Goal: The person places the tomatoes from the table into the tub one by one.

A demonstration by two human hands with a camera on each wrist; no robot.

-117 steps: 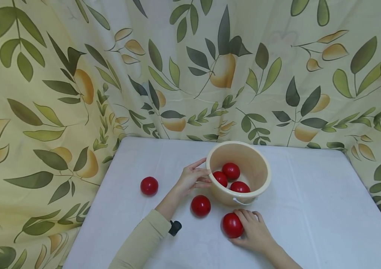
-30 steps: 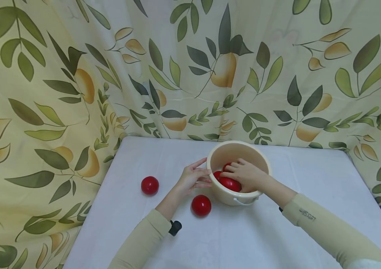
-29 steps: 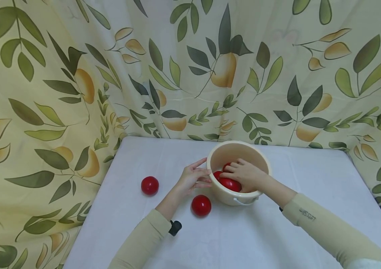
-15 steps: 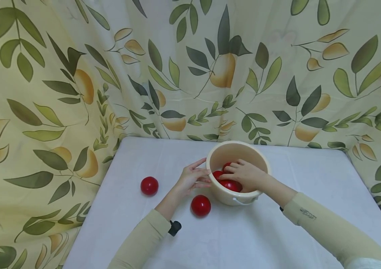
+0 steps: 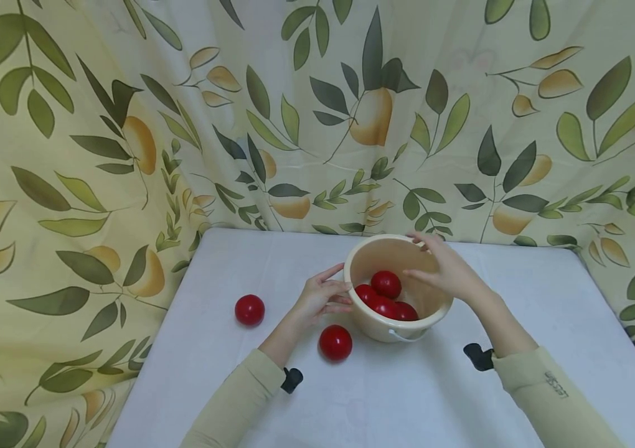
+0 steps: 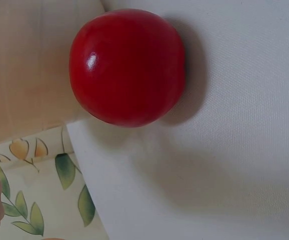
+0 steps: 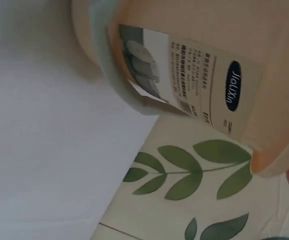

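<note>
A cream bucket [image 5: 393, 333] stands on the table, its thin handle hanging at the front. Against its left rim my left hand [image 5: 317, 295] holds it, thumb and fingers spread at the edge. Over the right side of the opening is my right hand [image 5: 449, 267], fingers parted and holding nothing. The fingers reach the far rim, while the thumb overlaps the inside. Several round, glossy red tomato-like balls [image 5: 386, 284] lie in the bucket, partly hidden by its near wall. Another red ball [image 6: 127, 70] sits beside the bucket, below my left hand in the head view.
One more red ball [image 5: 249, 310] lies farther left on the white-covered table [image 5: 519, 323]. A leaf-and-fruit patterned curtain [image 5: 317, 124] hangs behind the table and down its left side. The right wrist view shows a printed label [image 7: 194, 80] on the bucket.
My right hand carried a red ball from the table in front of the bucket into it, let it go, and has risen to the right rim. My left hand stays put.
</note>
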